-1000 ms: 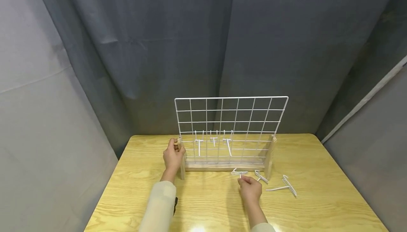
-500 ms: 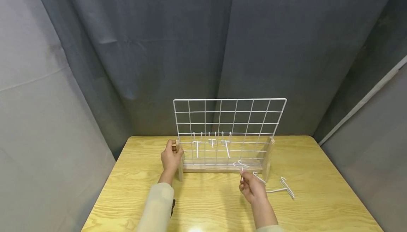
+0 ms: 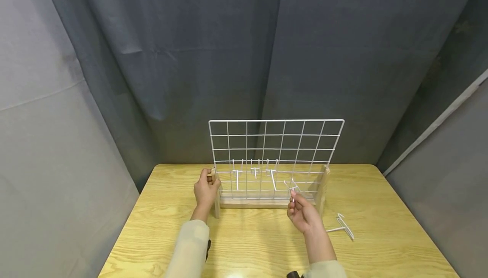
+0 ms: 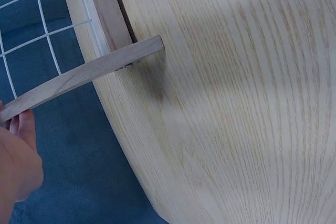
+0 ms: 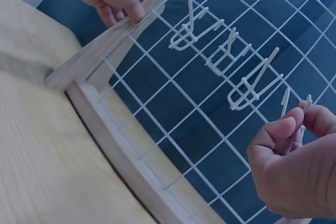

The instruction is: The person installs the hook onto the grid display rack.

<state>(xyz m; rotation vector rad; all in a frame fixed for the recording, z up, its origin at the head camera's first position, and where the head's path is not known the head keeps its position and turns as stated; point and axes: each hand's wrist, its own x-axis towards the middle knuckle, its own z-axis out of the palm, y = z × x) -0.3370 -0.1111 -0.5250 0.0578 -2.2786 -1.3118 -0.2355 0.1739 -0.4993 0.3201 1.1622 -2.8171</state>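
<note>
Head view: the right hand (image 3: 306,218) pinches a white hook (image 3: 293,188), nearer the wire grid (image 3: 276,120) than before, its bent ends past the fingertips (image 5: 283,126). The left hand (image 3: 205,191) still holds the wooden side (image 4: 84,74).

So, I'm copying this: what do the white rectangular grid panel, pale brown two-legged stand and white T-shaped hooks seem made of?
White grid panel: probably coated metal, its thin bars evenly white. Brown stand: likely unpainted, matte wood, faintly streaked. White hooks: smooth, bent rods, perhaps coated metal or plastic.
</note>
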